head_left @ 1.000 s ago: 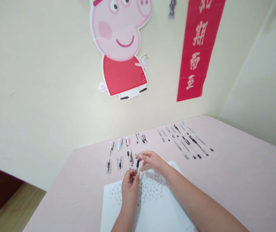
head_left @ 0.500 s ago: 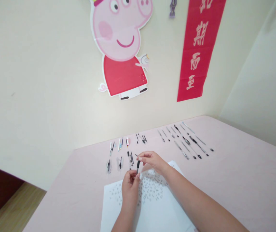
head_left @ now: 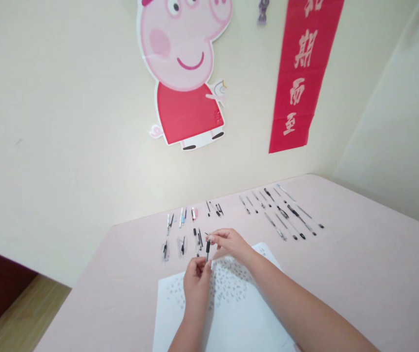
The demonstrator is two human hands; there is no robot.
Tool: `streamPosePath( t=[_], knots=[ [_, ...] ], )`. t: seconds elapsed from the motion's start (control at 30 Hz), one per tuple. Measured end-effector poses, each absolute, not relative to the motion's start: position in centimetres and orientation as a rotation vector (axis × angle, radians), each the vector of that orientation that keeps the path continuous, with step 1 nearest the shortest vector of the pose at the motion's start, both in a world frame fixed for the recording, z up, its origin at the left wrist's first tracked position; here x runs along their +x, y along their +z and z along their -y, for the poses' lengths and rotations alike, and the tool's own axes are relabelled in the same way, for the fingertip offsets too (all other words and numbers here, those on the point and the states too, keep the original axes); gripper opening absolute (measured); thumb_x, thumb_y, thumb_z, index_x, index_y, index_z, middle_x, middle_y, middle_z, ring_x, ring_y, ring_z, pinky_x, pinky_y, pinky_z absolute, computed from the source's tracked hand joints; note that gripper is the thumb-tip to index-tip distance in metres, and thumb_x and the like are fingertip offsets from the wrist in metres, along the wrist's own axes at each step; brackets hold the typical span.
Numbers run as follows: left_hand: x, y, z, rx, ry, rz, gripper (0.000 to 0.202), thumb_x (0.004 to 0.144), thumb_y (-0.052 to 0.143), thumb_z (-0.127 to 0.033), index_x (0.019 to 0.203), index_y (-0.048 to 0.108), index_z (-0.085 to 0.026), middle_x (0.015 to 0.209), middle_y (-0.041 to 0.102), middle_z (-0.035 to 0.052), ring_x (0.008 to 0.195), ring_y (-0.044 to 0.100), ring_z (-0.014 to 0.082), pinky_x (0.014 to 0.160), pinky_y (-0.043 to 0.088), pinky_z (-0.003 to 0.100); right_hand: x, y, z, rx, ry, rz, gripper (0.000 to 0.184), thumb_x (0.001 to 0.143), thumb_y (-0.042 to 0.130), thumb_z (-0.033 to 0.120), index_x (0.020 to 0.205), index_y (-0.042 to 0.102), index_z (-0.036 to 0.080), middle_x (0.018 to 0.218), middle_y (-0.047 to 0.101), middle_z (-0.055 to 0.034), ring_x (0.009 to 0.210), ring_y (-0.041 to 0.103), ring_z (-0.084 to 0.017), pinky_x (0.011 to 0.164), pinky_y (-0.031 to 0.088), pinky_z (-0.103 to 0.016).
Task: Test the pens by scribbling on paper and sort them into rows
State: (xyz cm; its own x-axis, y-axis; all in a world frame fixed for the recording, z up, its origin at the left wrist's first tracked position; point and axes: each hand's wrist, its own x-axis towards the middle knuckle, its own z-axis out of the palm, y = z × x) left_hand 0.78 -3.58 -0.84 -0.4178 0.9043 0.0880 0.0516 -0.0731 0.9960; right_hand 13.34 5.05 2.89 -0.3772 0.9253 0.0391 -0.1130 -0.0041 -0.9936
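Note:
Over the paper, my left hand is closed around the clear lower barrel of a pen with a black grip. The pen stands nearly upright. My right hand pinches at its upper end, thumb and fingertips together. A thin dark tip pokes out to the left of those fingertips; whether it belongs to the pen I cannot tell. Beneath both hands lies a white sheet of paper covered with small grey marks. Just beyond my hands lie a black-capped pen and dark thin parts.
On the pink table, several pens and pen parts lie in two rows at the right. Small groups of pen parts lie at the left, some near clear wrapping. The wall rises behind the table.
The pen and my left hand have shifted very slightly left, and the pen's top sits a little closer to my right fingertips. Both hands keep their hold.

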Motion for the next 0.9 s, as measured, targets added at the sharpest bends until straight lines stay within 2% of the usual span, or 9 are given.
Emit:
streamPosePath(
  t=[0.07,0.17,0.3,0.37,0.43,0.53,0.63,0.73,0.9],
  knots=[
    [0.9,-0.7,3.7,1.021,1.563,-1.479,0.031,0.067,0.069,-0.044,0.078,0.06,-0.018,0.059,0.058,-0.002,0.054,0.055,0.0128,0.054,0.044,0.025,13.4,2.8,-5.1,-0.948,1.455,1.476,0.037,0.075,0.061,0.049,0.08,0.071,0.014,0.075,0.067,-0.0051,0.064,0.055,-0.014,0.057,0.043,-0.025],
    [1.0,-0.3,3.9,0.987,1.542,-1.457,0.028,0.073,0.064,-0.045,0.08,0.058,-0.018,0.058,0.056,-0.0037,0.053,0.053,0.0109,0.052,0.043,0.022,13.5,3.0,-4.7,-0.985,1.142,1.667,0.029,0.084,0.052,0.038,0.077,0.068,0.015,0.075,0.067,-0.0055,0.069,0.057,-0.014,0.06,0.043,-0.025],
    [1.2,0.4,4.2,0.921,1.51,-1.432,0.029,0.075,0.062,-0.047,0.078,0.055,-0.019,0.06,0.055,-0.0043,0.052,0.051,0.0088,0.049,0.041,0.019,13.3,3.8,-3.3,-0.932,0.52,1.979,0.02,0.087,0.047,0.022,0.074,0.062,0.016,0.072,0.061,-0.0039,0.068,0.053,-0.014,0.067,0.041,-0.025],
    [1.3,0.7,4.3,0.874,1.505,-1.413,0.03,0.074,0.063,-0.048,0.078,0.056,-0.018,0.06,0.055,-0.0042,0.052,0.05,0.0086,0.048,0.041,0.019,13.0,3.9,-2.7,-0.856,0.357,2.098,0.016,0.087,0.046,0.018,0.08,0.061,0.016,0.075,0.061,-0.0044,0.07,0.053,-0.015,0.068,0.041,-0.025],
    [1.3,0.8,4.3,0.845,1.507,-1.395,0.032,0.073,0.064,-0.048,0.077,0.056,-0.018,0.06,0.055,-0.0037,0.052,0.051,0.009,0.049,0.041,0.02,12.7,3.7,-2.3,-0.81,0.284,2.171,0.018,0.085,0.045,0.015,0.094,0.061,0.015,0.079,0.062,-0.0052,0.071,0.054,-0.015,0.068,0.041,-0.025],
    [1.3,0.8,4.2,0.845,1.513,-1.377,0.031,0.073,0.063,-0.048,0.076,0.058,-0.018,0.06,0.055,-0.0031,0.053,0.05,0.0094,0.05,0.04,0.02,12.4,3.4,-2.2,-0.819,0.227,2.282,0.039,0.083,0.045,0.011,0.122,0.052,0.015,0.083,0.062,-0.0052,0.072,0.054,-0.016,0.067,0.042,-0.025],
    [1.2,0.7,4.2,0.913,1.514,-1.385,0.028,0.074,0.062,-0.046,0.073,0.059,-0.017,0.059,0.055,-0.003,0.053,0.049,0.0096,0.051,0.039,0.02,12.4,3.4,-2.2,-0.859,0.209,2.407,0.054,0.082,0.049,0.013,0.135,0.043,0.021,0.086,0.062,-0.0036,0.072,0.055,-0.016,0.066,0.042,-0.025],
    [1.0,0.5,4.1,1.031,1.505,-1.417,0.027,0.075,0.061,-0.043,0.069,0.06,-0.017,0.058,0.055,-0.0025,0.054,0.048,0.0103,0.054,0.039,0.022,12.5,3.7,-2.2,-0.907,0.209,2.446,0.055,0.081,0.051,0.013,0.134,0.045,0.023,0.089,0.063,-0.0034,0.074,0.057,-0.016,0.065,0.043,-0.024],
    [1.0,0.2,4.2,1.143,1.46,-1.427,0.029,0.078,0.059,-0.045,0.069,0.062,-0.018,0.059,0.054,-0.0012,0.058,0.05,0.012,0.057,0.04,0.024,13.0,3.6,-2.5,-0.923,0.271,2.371,0.037,0.08,0.049,0.007,0.112,0.062,0.017,0.096,0.067,-0.0063,0.084,0.061,-0.017,0.075,0.045,-0.025]
  ],
)
